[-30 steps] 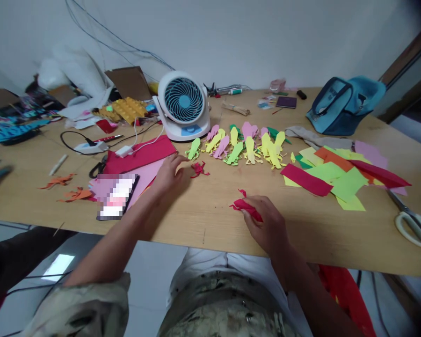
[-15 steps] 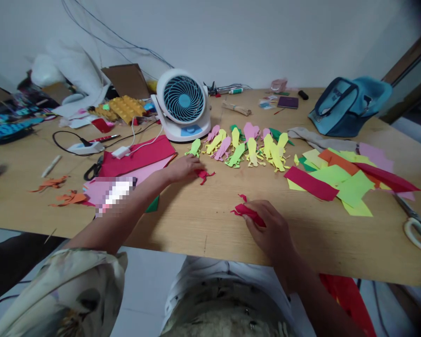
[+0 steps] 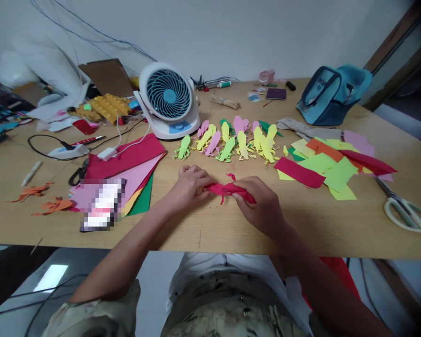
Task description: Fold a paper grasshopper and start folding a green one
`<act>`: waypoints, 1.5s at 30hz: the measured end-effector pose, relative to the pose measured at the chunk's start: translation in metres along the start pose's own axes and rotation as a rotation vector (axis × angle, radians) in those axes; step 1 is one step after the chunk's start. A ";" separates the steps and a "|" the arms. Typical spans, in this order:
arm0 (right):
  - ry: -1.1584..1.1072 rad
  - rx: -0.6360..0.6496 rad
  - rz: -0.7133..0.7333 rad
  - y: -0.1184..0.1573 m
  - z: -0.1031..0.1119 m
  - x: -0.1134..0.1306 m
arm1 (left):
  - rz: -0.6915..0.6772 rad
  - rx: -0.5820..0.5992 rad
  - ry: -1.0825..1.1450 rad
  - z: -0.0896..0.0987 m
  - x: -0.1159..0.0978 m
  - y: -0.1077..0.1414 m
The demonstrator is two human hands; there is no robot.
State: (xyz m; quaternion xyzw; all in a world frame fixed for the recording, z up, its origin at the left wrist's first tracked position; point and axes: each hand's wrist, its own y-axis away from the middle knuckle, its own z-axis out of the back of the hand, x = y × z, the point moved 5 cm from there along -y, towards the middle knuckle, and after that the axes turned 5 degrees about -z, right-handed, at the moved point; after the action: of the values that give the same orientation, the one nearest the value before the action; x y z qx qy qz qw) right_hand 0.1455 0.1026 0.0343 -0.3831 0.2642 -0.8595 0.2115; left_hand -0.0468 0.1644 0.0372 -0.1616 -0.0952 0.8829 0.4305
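The right hand (image 3: 261, 201) has its thumb and fingers clamped on the right part of the red folded paper (image 3: 228, 188), while the fingers of the left hand (image 3: 192, 186) are bunched and curled at its left end; I cannot tell whether they pinch it, as the thumb is hidden. The paper lies between the two sets of fingertips, thin strips sticking out above and below. Beyond the fingers stand out the pink, yellow and green paper figures (image 3: 242, 144), with colored sheets (image 3: 340, 175) to the right of the right fingers
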 end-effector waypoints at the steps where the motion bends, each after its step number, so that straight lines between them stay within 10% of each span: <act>1: -0.003 0.000 0.006 0.000 0.001 0.001 | -0.004 -0.003 0.000 0.001 -0.006 0.000; 31: -0.129 0.031 0.019 0.013 -0.007 -0.008 | 0.107 -0.115 0.779 -0.040 -0.031 0.003; 45: -0.026 0.004 -0.014 0.015 -0.004 -0.016 | 0.226 -0.317 0.348 -0.027 -0.015 0.012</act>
State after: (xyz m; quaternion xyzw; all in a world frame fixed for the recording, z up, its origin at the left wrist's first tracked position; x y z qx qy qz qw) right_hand 0.1546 0.1013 0.0140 -0.3958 0.2572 -0.8562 0.2098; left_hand -0.0368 0.1461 0.0113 -0.3859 -0.1382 0.8584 0.3083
